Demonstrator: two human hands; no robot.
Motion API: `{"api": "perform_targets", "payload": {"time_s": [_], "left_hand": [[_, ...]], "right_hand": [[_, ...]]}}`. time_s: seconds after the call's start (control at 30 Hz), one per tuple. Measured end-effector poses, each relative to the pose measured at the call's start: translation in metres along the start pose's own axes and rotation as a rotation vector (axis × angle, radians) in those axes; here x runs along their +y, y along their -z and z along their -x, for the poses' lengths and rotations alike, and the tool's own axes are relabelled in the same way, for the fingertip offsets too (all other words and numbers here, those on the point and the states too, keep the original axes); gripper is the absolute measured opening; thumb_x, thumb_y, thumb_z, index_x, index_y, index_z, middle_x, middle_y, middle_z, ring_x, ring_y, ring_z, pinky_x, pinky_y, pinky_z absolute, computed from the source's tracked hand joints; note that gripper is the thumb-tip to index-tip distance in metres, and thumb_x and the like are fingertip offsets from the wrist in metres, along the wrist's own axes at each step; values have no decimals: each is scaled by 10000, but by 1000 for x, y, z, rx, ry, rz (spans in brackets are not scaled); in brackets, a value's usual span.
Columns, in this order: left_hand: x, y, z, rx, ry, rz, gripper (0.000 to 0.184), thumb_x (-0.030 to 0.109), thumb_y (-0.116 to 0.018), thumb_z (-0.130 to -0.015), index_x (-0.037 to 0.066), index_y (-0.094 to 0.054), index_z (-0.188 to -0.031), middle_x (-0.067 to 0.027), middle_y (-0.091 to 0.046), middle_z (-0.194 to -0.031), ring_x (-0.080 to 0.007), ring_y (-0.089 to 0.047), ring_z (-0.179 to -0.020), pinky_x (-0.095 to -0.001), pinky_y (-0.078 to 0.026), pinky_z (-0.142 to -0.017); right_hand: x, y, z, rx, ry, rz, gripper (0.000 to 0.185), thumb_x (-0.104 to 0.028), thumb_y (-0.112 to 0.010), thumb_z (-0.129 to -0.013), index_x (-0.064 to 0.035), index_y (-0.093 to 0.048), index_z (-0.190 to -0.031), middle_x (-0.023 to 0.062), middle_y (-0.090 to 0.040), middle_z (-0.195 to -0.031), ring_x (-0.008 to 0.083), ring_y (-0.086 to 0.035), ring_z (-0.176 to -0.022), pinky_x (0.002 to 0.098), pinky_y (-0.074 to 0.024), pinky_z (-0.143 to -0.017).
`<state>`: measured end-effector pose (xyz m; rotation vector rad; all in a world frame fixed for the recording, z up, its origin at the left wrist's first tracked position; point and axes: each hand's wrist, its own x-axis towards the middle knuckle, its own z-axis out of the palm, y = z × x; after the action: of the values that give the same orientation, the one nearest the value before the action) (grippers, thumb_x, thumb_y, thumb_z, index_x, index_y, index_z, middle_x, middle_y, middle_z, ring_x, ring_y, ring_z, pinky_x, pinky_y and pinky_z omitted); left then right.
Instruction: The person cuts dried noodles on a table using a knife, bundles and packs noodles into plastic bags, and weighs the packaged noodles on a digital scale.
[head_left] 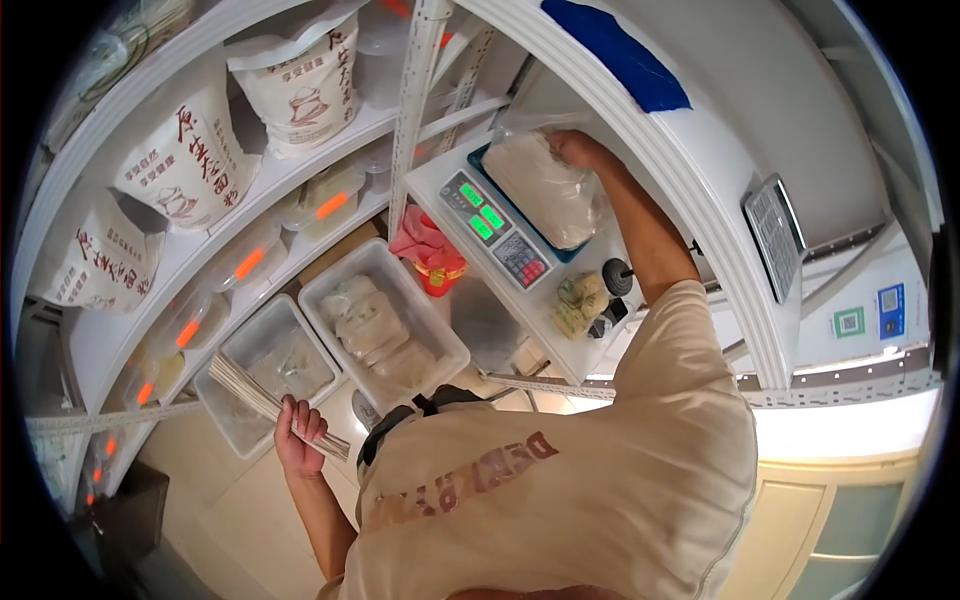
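Observation:
My left hand (300, 436) is closed around a stack of thin pale sheets (262, 392), seen edge-on as a long narrow bundle above the floor-level tubs. My right hand (582, 150) reaches to the far end of a clear plastic bag (545, 190) with pale, flat contents. Its fingers curl onto the bag there, and their tips are partly hidden. Under the bag is the teal tray (487, 165) of a digital scale (497, 232) with lit green digits. Close by on the same white table lies a small bag of yellowish pieces (580, 305).
Two white tubs (455, 358) hold bagged goods at lower left. A red bucket (440, 280) stands beside the table. Shelves to the left carry printed flour sacks (190, 150) and clear boxes with orange latches (250, 262). A calculator (772, 238) rests on the right-hand shelf.

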<state>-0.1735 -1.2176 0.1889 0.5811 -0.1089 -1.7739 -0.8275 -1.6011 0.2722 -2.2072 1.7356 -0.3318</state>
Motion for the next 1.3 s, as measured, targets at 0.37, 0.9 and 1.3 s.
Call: {"api": "perform_targets", "payload": {"time_s": [0.37, 0.9, 1.3], "left_hand": [[10, 1, -8, -72, 33, 29, 189, 219, -446, -1068, 125, -453, -904, 18, -384, -634, -90, -378, -514, -260, -395, -511], [15, 5, -5, -57, 25, 67, 219, 223, -451, -1066, 127, -428, -871, 19, -382, -638, -92, -378, -513, -255, -397, -507], [19, 10, 6, -49, -17, 83, 227, 216, -466, -1060, 124, -439, -854, 18, -391, -630, -93, -375, -509, -258, -382, -511]], "right_hand": [[-106, 42, 73, -145, -305, 619, 405, -225, -651, -872, -61, -676, -1242, 192, -682, -1208, 329, -672, -1076, 377, -506, -956], [-147, 25, 60, -449, -382, 621, 317, -29, -594, -773, 60, -722, -1048, 289, -681, -1115, 392, -719, -885, 447, -572, -752], [-87, -42, 50, 443, -305, 741, 417, -305, -494, -982, -13, -616, -1254, 219, -516, -1434, 417, -508, -1302, 412, -455, -1050]]}}
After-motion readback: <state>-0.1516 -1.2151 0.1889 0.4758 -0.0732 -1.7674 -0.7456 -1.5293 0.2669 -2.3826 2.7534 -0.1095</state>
